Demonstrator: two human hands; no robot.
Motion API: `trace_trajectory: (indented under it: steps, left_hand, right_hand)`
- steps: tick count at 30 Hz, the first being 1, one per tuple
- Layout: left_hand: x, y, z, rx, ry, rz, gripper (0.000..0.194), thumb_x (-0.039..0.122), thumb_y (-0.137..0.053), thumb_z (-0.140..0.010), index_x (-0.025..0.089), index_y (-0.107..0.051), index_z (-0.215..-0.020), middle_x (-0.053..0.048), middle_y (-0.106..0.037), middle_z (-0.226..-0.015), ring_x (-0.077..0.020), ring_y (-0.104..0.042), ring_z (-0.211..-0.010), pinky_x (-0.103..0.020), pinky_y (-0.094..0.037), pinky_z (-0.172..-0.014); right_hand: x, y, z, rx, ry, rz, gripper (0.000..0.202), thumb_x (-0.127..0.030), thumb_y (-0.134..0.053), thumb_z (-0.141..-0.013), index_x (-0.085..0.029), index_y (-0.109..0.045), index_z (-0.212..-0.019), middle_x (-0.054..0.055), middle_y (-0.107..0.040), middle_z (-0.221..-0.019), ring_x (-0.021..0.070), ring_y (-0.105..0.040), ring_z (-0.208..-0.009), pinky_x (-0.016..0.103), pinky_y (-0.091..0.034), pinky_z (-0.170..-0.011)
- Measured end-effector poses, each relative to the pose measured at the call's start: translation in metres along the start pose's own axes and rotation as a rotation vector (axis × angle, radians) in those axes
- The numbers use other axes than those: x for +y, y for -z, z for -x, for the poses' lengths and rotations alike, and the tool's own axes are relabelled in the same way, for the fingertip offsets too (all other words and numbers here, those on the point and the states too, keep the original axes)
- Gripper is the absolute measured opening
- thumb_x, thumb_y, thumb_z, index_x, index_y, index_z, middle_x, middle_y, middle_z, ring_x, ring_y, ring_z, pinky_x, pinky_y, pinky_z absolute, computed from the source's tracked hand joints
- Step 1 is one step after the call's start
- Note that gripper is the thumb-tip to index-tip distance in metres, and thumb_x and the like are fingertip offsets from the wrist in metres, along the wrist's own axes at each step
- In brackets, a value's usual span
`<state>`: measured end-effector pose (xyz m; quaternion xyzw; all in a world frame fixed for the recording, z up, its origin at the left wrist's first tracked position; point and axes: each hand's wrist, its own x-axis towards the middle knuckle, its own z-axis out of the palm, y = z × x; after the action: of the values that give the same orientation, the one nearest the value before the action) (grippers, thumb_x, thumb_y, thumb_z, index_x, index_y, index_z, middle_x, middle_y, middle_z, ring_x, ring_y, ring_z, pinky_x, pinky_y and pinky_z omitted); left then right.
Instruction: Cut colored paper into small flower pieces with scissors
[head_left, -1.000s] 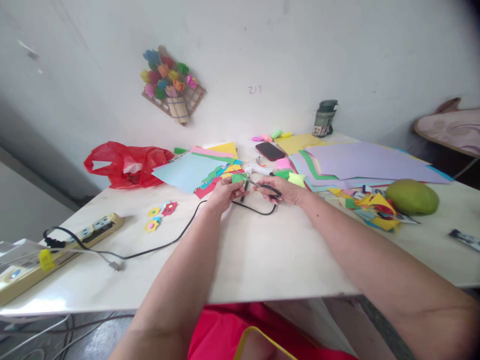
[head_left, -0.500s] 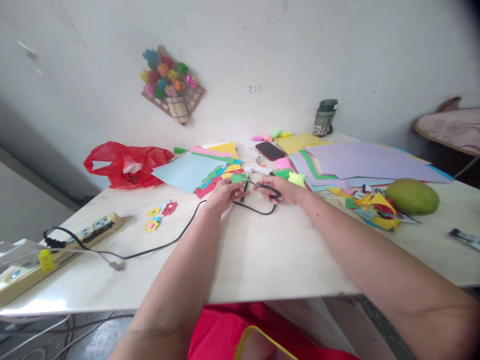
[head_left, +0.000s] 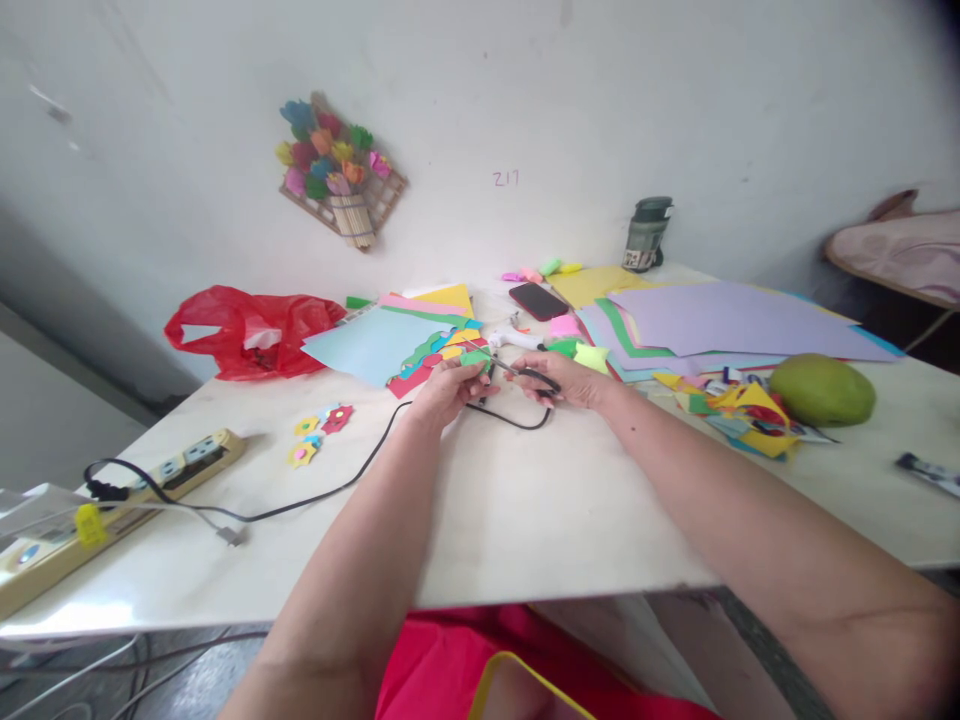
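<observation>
My left hand [head_left: 448, 390] pinches a small piece of green paper [head_left: 474, 358] over the middle of the table. Its fingers partly cover the piece. In my right hand [head_left: 562, 381] is a pair of scissors [head_left: 541, 381] with black handles, its blades pointing left at the green paper. Whether the blades are apart is too small to tell. Just beyond my hands lies a white glue gun [head_left: 516, 338]. A black cord [head_left: 517, 424] runs beneath my hands. Left of them sit cut paper flowers [head_left: 339, 418] in red and yellow.
Coloured paper sheets [head_left: 735, 318] are stacked at the right, others [head_left: 367, 345] at the left. A mango-like green fruit [head_left: 822, 390] sits beside paper scraps [head_left: 757, 412]. A phone [head_left: 538, 300], bottle [head_left: 647, 236], red plastic bag [head_left: 255, 330] and power strip [head_left: 187, 460] are also on the table.
The green piece has turned or shifted slightly in my left hand's fingers. My right hand keeps the scissors in nearly the same place, and the view has moved a little.
</observation>
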<state>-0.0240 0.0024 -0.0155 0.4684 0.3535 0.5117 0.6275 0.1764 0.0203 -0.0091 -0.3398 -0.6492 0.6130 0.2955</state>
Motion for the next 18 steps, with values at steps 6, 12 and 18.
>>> trace_trajectory:
  steps: [6, 12, 18]
  left_hand:
    - [-0.0008, 0.0011, -0.0002, -0.020, -0.006, -0.025, 0.020, 0.024, -0.074, -0.069, 0.013, -0.058, -0.064, 0.000, -0.058, -0.054, -0.0050, -0.044, -0.041, -0.033, -0.056, -0.072]
    - [0.0010, 0.0005, 0.0008, -0.065, -0.002, -0.054, 0.025, 0.027, -0.078, -0.067, 0.011, -0.059, -0.061, 0.000, -0.058, -0.055, -0.0037, -0.042, -0.041, -0.032, -0.056, -0.071]
    - [0.0009, 0.0014, 0.0002, -0.086, -0.004, -0.073, 0.026, 0.028, -0.078, -0.068, 0.012, -0.060, -0.059, 0.002, -0.055, -0.051, -0.0034, -0.040, -0.041, -0.030, -0.055, -0.070]
  right_hand:
    - [-0.0024, -0.0009, 0.0020, 0.015, -0.010, 0.030, 0.020, -0.029, -0.066, -0.074, -0.015, -0.060, -0.087, -0.006, -0.050, -0.049, 0.0061, -0.042, -0.039, 0.016, -0.031, -0.032]
    - [-0.0042, -0.0017, 0.0033, -0.016, 0.002, 0.028, 0.021, -0.032, -0.065, -0.074, -0.015, -0.058, -0.084, -0.007, -0.046, -0.048, 0.0061, -0.041, -0.040, 0.016, -0.031, -0.033]
    - [-0.0036, -0.0007, 0.0035, -0.023, 0.011, 0.038, 0.020, -0.033, -0.065, -0.075, -0.015, -0.057, -0.081, -0.007, -0.046, -0.048, 0.0060, -0.040, -0.039, 0.016, -0.030, -0.033]
